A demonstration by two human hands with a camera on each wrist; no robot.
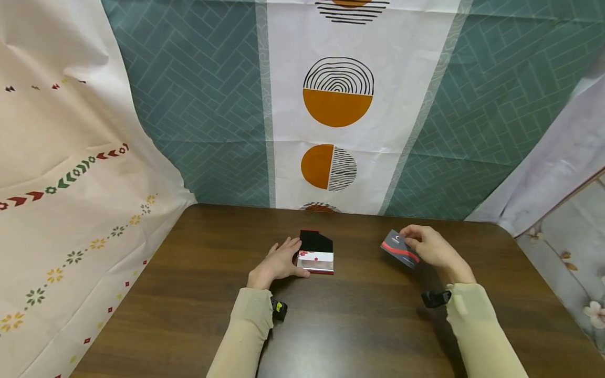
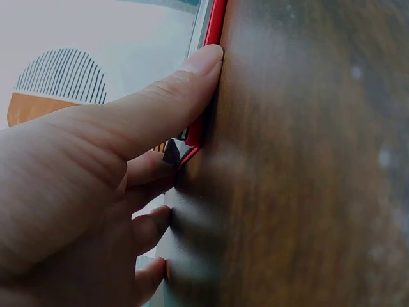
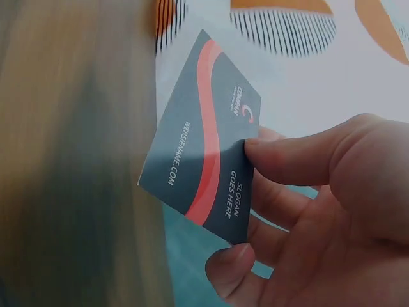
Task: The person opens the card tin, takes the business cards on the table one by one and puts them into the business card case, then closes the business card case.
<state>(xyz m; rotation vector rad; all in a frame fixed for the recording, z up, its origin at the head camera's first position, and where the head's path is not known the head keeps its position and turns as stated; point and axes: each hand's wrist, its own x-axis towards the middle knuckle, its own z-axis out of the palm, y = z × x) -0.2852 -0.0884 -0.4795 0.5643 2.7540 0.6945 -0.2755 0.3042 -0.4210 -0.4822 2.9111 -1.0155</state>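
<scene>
On the table lies an opened card case [image 1: 315, 262] with red edges, a black inner side and a white, red-patterned strip across it. My left hand [image 1: 280, 261] holds it at its left side, thumb along the near edge and index finger by the corner. In the left wrist view, the thumb [image 2: 172, 93] presses the red edge of the case [image 2: 216, 25]. Off to the right, my right hand [image 1: 434, 247] pinches a dark grey business card [image 1: 399, 249] with a red wavy stripe. The right wrist view shows the card [image 3: 198, 141] tilted, its printed face visible.
The brown wooden table [image 1: 359, 325] extends around both hands. Behind it hangs a patterned curtain [image 1: 212, 105], with a cream cloth [image 1: 94, 210] at the left and a floral cloth [image 1: 572, 252] at the right.
</scene>
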